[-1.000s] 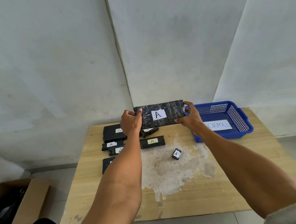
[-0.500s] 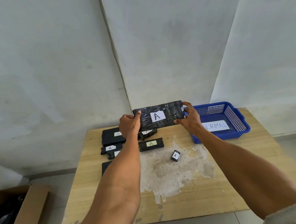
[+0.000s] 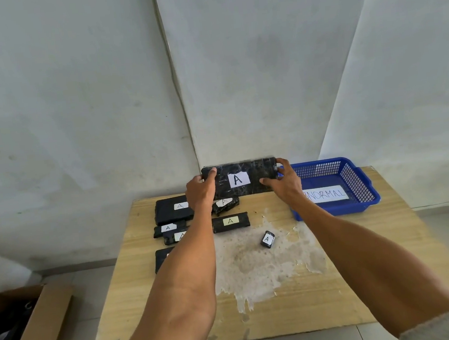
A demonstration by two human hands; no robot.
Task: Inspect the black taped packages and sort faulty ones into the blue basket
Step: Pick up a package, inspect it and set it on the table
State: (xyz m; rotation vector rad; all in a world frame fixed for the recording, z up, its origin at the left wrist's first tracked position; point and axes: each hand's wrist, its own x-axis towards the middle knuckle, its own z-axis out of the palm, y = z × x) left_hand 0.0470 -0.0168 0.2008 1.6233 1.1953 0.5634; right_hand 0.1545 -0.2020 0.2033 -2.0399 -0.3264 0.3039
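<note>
Fingers curled behind the held package are out of sight; only thumbs and a few fingertips show. The left hand (image 3: 199,192) pinches one end of the long black taped package (image 3: 259,168), thumb on its front face, and the right hand (image 3: 285,184) pinches the other end. The package stands on edge between them, in the air over the far side of the wooden table (image 3: 299,308), its white "A" label facing the camera. Its right end overlaps the blue basket (image 3: 367,186) in the view. The right wrist covers the start of the basket's label, leaving "BNORMAL". The left forearm cuts off several smaller taped packages (image 3: 230,222) lying on the table, and one tiny package (image 3: 267,239) sits alone on a whitish stain (image 3: 254,265). Bare grey walls (image 3: 74,102) stand behind, and a cardboard box (image 3: 47,310) rests on the floor at left.
</note>
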